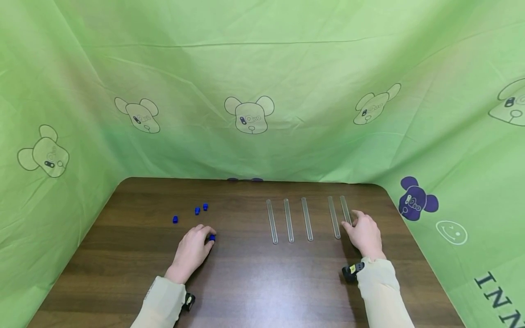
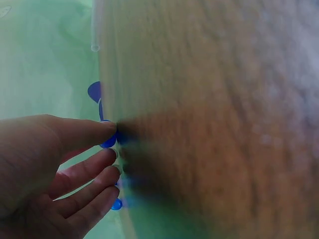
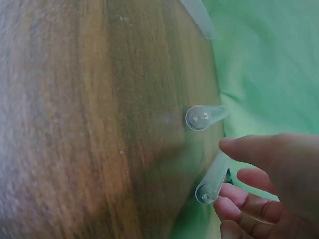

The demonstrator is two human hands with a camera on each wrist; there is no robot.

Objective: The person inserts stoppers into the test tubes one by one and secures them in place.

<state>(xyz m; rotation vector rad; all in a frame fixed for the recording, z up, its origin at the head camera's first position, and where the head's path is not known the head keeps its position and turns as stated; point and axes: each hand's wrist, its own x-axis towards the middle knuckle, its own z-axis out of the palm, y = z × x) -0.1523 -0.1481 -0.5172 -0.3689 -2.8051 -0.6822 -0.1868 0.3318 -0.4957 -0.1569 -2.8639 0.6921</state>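
Note:
My left hand (image 1: 191,249) is low over the table on the left, thumb and forefinger around a small blue cap (image 1: 212,237). In the left wrist view the thumb tip lies against that blue cap (image 2: 108,141), other fingers spread below it. On the right, my right hand (image 1: 365,233) reaches the rightmost clear test tube (image 1: 345,208). The right wrist view has this tube (image 3: 212,181) between the parted thumb and fingers, fingertips right at its side. A neighbouring test tube (image 1: 334,218) lies just left of the right thumb.
Three more blue caps, among them one at the far left (image 1: 175,219), sit beyond the left hand. Further clear test tubes (image 1: 289,221) lie side by side at mid-table. Green printed cloth (image 1: 250,59) hangs behind and beside the brown wooden table (image 1: 262,282).

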